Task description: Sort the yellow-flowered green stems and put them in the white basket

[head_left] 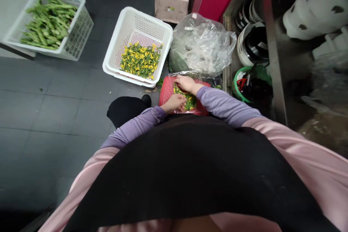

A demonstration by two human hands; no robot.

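A red basket (165, 90) stands close in front of my body, holding clear plastic and green stems with yellow flowers (190, 102). My left hand (176, 103) is at the near left part of these stems, its fingers drawn together; what they hold is too small to make out. Over the far side of the same pile, my right hand (185, 83) reaches down with bent fingers, and its fingertips are partly hidden. Beyond, to the left, a white basket (114, 49) contains many cut flowering stems (141, 60).
A white crate (78, 30) of thick green stalks sits at the far left. Behind the red basket lies a clear plastic bag (203, 43), with a pink stool (172, 0) beyond. At right are a green bucket (239, 92) and a metal shelf edge (273, 50).
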